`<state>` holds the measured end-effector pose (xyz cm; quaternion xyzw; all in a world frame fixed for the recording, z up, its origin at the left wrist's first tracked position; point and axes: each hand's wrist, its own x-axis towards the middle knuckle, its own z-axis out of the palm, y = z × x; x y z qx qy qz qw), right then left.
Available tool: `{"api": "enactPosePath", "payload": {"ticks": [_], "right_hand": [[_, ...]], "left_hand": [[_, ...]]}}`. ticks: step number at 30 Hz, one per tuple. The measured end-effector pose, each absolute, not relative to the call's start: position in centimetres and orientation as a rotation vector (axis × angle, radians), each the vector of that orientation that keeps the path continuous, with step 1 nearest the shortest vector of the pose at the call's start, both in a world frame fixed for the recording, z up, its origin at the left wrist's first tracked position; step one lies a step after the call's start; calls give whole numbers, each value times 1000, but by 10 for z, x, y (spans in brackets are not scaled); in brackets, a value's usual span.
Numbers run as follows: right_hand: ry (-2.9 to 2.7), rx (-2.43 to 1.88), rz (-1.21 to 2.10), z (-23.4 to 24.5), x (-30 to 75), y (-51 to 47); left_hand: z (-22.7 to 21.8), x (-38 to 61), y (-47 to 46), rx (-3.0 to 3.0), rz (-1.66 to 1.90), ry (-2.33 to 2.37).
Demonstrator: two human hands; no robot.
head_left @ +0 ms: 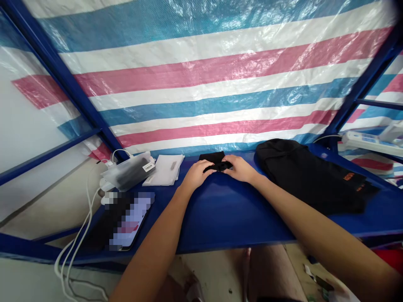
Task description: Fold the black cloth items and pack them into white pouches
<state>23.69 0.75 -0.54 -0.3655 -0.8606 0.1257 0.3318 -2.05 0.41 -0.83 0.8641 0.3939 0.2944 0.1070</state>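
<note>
Both hands are on the small black cloth, which lies at the back of the blue counter, near the striped plastic sheet. Left hand has its fingers closed on the left end of the near edge; right hand grips the right end the same way. Near edge looks bunched or rolled between them; the part behind looks flatter. Exact fold is too small and dark to read. Handling, my judgement: keep both grips level so the edge doesn't skew, pull lightly and evenly outward to take out the bunching, then press down against the counter, which gives firm backing. Thumbs should work in step; if one end leads, the layer will probably twist. Soft fabric likely springs back, so pin one end before shifting the other grip. Elbow room: white packets sit just left, translucent pouch beyond them, phone nearer the front. Black garments with orange lettering lie off to the right, apart from the cloth; right forearm passes close, so don't drag them.
</note>
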Motion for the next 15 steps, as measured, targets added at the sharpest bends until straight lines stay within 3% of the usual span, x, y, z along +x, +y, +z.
{"api": "enactPosePath", "payload": {"ticks": [9,12,15], "right_hand": [[-2081,-987,516,-6,236,11],[-1972,-1039,449,-14,229,15],[-1945,-1031,180,-13,224,11]], "left_hand": [[-7,-16,0,2518,863,1145],[-9,-13,3,2446,902,1171],[-11,-9,7,2275,973,1267]]}}
